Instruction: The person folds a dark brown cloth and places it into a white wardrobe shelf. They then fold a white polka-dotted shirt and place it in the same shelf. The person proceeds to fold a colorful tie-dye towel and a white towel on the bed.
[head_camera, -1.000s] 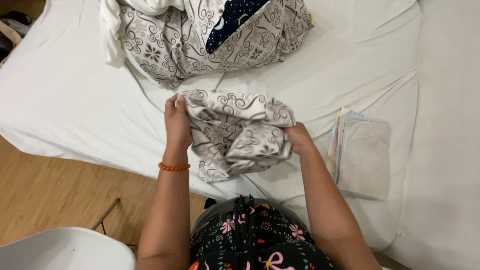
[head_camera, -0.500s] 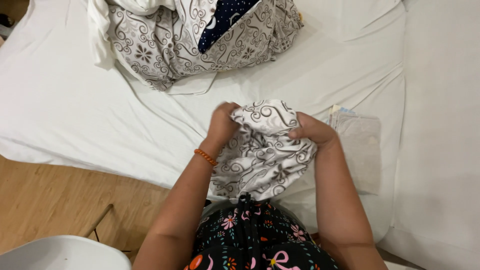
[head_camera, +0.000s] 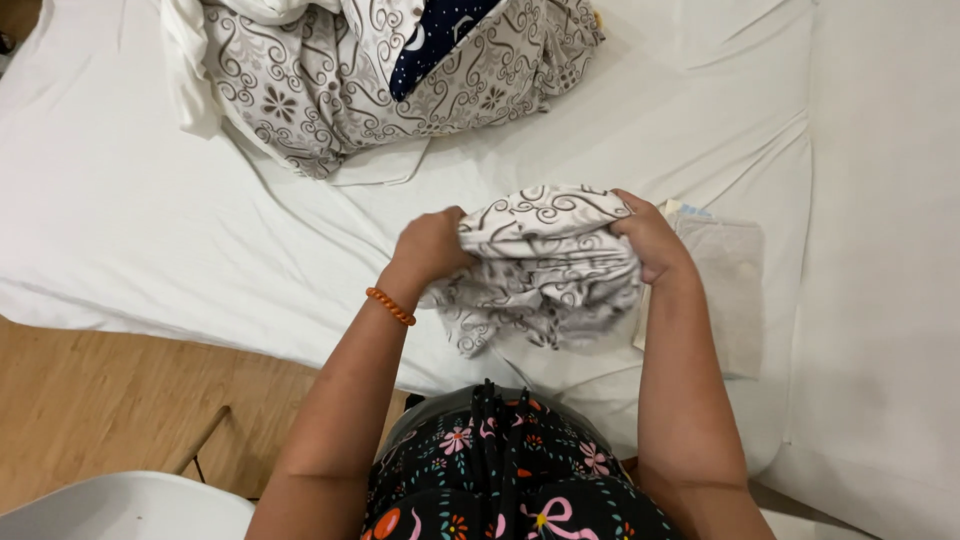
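Patterned cloth (head_camera: 545, 265), white with grey-brown scrollwork, sits bunched between our two hands above the near edge of the white bed sheet (head_camera: 140, 220). Our left hand (head_camera: 430, 245) is closed on its left side, fingers curled into the fabric, and our right hand (head_camera: 652, 238) is clamped on its upper right corner. A moment ago the piece hung longer and looser toward our lap; now we have gathered it into a tighter, more compact bundle, with only a short tail drooping at the lower left. Our left hand has moved a little left and the orange bead bracelet (head_camera: 390, 306) on that wrist shows more plainly. Just to the right of the bundle, partly under our right forearm, a flat pale folded piece (head_camera: 728, 290) lies on the sheet as before. At the far side of the bed the heap of matching patterned laundry (head_camera: 380, 75), with a dark blue starry piece (head_camera: 435, 35) tucked in it, is unchanged.
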